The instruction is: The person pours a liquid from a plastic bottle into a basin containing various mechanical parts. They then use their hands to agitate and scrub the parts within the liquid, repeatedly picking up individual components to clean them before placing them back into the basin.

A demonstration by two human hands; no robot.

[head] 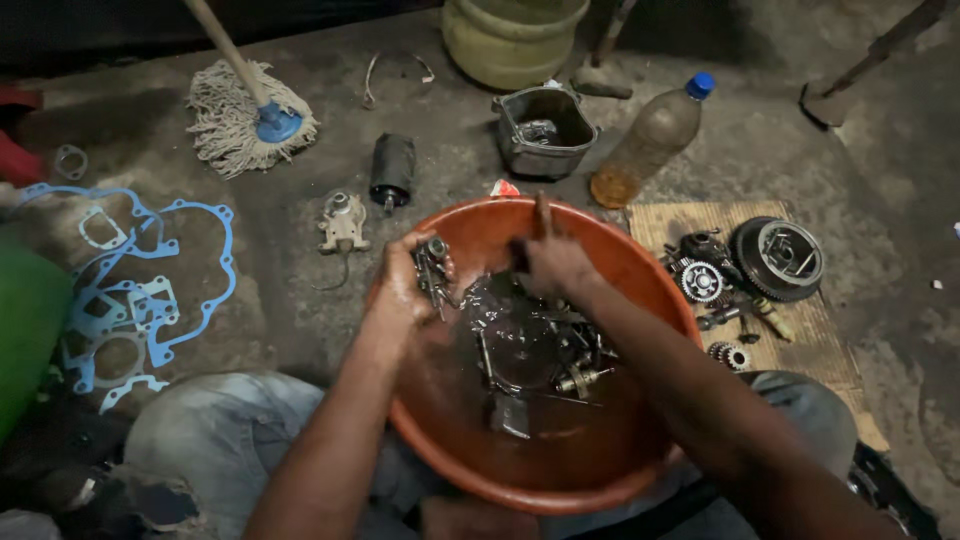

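- Blue gasket shapes (150, 300) lie flat on the floor (300, 300) at the far left, with a string mop (245, 120) past them.
- Left hand (405, 290) is closed around a small oily metal part (433, 272), held over the left side of the bowl.
- Orange plastic bowl (600, 470) sits between the person's knees. Dark oily liquid and many metal engine parts (540, 350) lie in it.
- Right hand (555, 262) is closed on a thin stick-like tool (543, 212) above the bowl's far side. What kind of tool it is cannot be told.
- Grey metal cover (545, 130) stands behind the bowl with a small part inside.
- Plastic bottle (650, 140) with a blue cap lies tilted, a little brown liquid in it.
- Gears (700, 282) and a round drum (780, 258) rest on a mat (820, 340) at the right.
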